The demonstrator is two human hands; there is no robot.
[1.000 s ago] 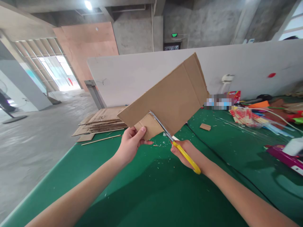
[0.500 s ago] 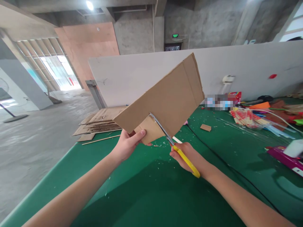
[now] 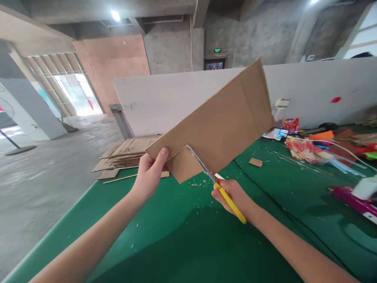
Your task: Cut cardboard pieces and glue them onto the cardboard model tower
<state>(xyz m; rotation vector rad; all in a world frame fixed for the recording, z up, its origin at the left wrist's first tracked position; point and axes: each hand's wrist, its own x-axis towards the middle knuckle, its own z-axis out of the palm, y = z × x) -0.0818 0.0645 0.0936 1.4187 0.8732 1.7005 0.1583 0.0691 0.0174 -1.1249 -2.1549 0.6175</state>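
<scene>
A large brown cardboard sheet (image 3: 224, 122) is held up at a slant above the green table. My left hand (image 3: 150, 171) grips its lower left corner, thumb on the near face. A cut runs inward from that left side, and a flap hangs below it. My right hand (image 3: 234, 196) is closed on yellow-handled scissors (image 3: 231, 202), whose blades lie across the cardboard with the tip at the end of the cut. The fingers of my right hand are partly hidden behind the handles.
Flat cardboard pieces (image 3: 126, 153) are stacked at the table's left back edge. A small cardboard scrap (image 3: 255, 162), a phone (image 3: 276, 134), packaged sticks (image 3: 306, 149) and a purple device (image 3: 353, 200) lie to the right. A black cable (image 3: 265, 190) crosses the green table (image 3: 176, 236).
My left hand has moved from the lower flap to the sheet's left corner above the cut. The sheet has shifted up and right, and the flap now hangs free of my fingers.
</scene>
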